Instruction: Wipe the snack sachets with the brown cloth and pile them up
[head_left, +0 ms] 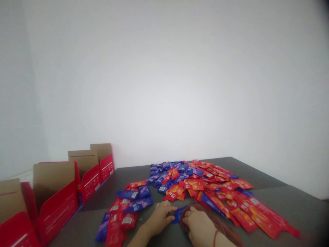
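Between the half-curled left hand (162, 216) and the right hand (199, 224), a blue packet (177, 216) is partly covered by cloth (224, 227) bunched in the right; left grip cannot be told.

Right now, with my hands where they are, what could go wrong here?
The blue packet between your left hand and right hand might slip or crease, since the brown cloth partly covers it. Your left forearm is close beside the smaller pile, so a sideways swing could scatter it. The large pile overlaps loosely just beyond the cloth, so packets might slide if nudged.
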### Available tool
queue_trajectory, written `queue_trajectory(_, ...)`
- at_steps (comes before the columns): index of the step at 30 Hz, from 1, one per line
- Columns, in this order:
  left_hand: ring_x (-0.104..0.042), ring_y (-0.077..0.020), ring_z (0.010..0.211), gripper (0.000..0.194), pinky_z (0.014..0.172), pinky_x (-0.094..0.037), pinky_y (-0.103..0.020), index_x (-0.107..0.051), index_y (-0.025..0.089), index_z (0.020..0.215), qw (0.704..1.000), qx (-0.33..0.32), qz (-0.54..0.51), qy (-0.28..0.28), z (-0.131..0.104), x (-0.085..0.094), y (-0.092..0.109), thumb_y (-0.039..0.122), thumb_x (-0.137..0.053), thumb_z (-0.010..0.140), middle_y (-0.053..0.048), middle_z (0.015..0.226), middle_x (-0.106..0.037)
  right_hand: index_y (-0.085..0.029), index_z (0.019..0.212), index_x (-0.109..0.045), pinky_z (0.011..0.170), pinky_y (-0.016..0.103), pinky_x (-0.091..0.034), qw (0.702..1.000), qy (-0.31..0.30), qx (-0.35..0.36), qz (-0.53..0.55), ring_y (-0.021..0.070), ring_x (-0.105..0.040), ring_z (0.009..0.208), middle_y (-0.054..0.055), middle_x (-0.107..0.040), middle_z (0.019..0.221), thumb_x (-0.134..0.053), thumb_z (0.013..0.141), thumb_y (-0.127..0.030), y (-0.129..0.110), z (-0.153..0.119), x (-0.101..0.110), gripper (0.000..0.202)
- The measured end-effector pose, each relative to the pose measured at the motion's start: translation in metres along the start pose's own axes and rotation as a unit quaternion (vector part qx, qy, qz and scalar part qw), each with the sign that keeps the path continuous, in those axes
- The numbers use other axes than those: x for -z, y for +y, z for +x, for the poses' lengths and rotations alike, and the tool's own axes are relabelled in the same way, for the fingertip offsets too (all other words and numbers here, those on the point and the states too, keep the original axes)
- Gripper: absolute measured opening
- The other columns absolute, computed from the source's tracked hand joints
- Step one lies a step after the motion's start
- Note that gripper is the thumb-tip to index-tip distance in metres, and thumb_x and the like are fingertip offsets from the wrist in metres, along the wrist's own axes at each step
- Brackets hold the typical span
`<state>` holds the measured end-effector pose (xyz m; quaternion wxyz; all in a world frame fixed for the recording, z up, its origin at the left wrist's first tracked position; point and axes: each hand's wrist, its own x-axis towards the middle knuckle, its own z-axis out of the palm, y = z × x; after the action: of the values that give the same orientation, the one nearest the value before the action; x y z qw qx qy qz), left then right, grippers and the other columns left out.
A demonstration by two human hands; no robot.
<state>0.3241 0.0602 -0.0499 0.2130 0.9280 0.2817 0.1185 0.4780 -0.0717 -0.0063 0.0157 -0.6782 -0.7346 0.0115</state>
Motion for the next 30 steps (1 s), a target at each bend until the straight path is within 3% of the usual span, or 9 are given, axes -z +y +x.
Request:
queue_trajectory(7, -0.052, -0.0223, 0.107, 0.041, 0.101, -0.030, -0.040, -0.061, 0.031, 0.123, 1.000, 0.011, -0.017, -0.004, 0.000, 0.000, -0.004, 0.025, -0.059, 0.082, -0.003, 0.113, -0.059, -0.007, 0.100, -0.070, 0.087, 0.040, -0.046, 0.992, 0.050, -0.112, 0.023, 0.0308, -0.062, 0.101, 0.020, -0.069, 0.103, -0.041, 0.077, -0.005, 0.034, -0.004, -0.008, 0.037)
queue_trajectory(12, -0.050, -0.0216, 0.112, 0.036, 0.100, -0.035, -0.034, -0.065, 0.023, 0.113, 0.997, 0.023, -0.035, 0.071, 0.003, -0.007, -0.001, 0.021, -0.057, 0.077, -0.005, 0.117, -0.058, -0.017, 0.095, -0.071, 0.088, 0.031, -0.044, 0.993, 0.052, -0.077, 0.067, 0.0244, -0.062, 0.102, 0.011, -0.071, 0.102, -0.048, 0.071, -0.008, 0.036, -0.017, -0.014, 0.035)
queue_trajectory(16, -0.046, -0.0236, 0.121, 0.039, 0.106, -0.032, -0.036, -0.062, 0.020, 0.114, 0.992, 0.016, -0.022, 0.123, 0.017, -0.031, 0.025, 0.022, -0.057, 0.076, -0.007, 0.127, -0.056, -0.019, 0.091, -0.071, 0.087, 0.029, -0.043, 0.990, 0.062, -0.034, 0.120, 0.0225, -0.063, 0.099, 0.008, -0.072, 0.099, -0.049, 0.069, -0.011, 0.046, -0.025, -0.015, 0.033)
queue_trajectory(19, -0.040, -0.0233, 0.129, 0.047, 0.110, -0.028, -0.038, -0.055, 0.020, 0.127, 0.995, -0.037, 0.002, 0.091, 0.032, -0.056, 0.047, 0.019, -0.047, 0.081, -0.008, 0.139, -0.050, -0.020, 0.087, -0.071, 0.082, 0.029, -0.043, 0.989, 0.059, -0.033, 0.134, 0.0223, -0.065, 0.094, 0.007, -0.072, 0.096, -0.048, 0.068, -0.011, 0.056, -0.026, -0.013, 0.031)
queue_trajectory(22, -0.039, -0.0229, 0.132, 0.059, 0.112, -0.027, -0.039, -0.042, 0.018, 0.140, 0.996, -0.078, 0.016, 0.045, 0.043, -0.074, 0.055, 0.014, -0.041, 0.081, -0.010, 0.144, -0.045, -0.022, 0.089, -0.070, 0.080, 0.026, -0.043, 0.982, 0.050, -0.041, 0.178, 0.0193, -0.066, 0.091, 0.005, -0.073, 0.093, -0.046, 0.068, -0.009, 0.064, -0.023, -0.013, 0.035)
queue_trajectory(26, -0.042, -0.0235, 0.129, 0.060, 0.110, -0.028, -0.042, -0.043, 0.023, 0.137, 0.991, -0.131, 0.039, 0.009, 0.040, -0.074, 0.038, 0.013, -0.042, 0.078, -0.007, 0.141, -0.049, -0.022, 0.092, -0.070, 0.080, 0.027, -0.044, 0.979, 0.062, -0.107, 0.163, 0.0198, -0.066, 0.094, 0.005, -0.074, 0.095, -0.046, 0.071, -0.009, 0.068, -0.021, -0.017, 0.035)
queue_trajectory(30, -0.047, -0.0207, 0.120, 0.049, 0.105, -0.033, -0.035, -0.056, 0.025, 0.111, 0.989, -0.144, 0.034, 0.018, 0.014, -0.047, 0.006, 0.008, -0.044, 0.067, -0.003, 0.129, -0.056, -0.020, 0.093, -0.071, 0.085, 0.029, -0.044, 0.985, 0.070, -0.122, 0.101, 0.0217, -0.064, 0.100, 0.009, -0.071, 0.101, -0.048, 0.071, -0.007, 0.055, -0.020, -0.018, 0.034)
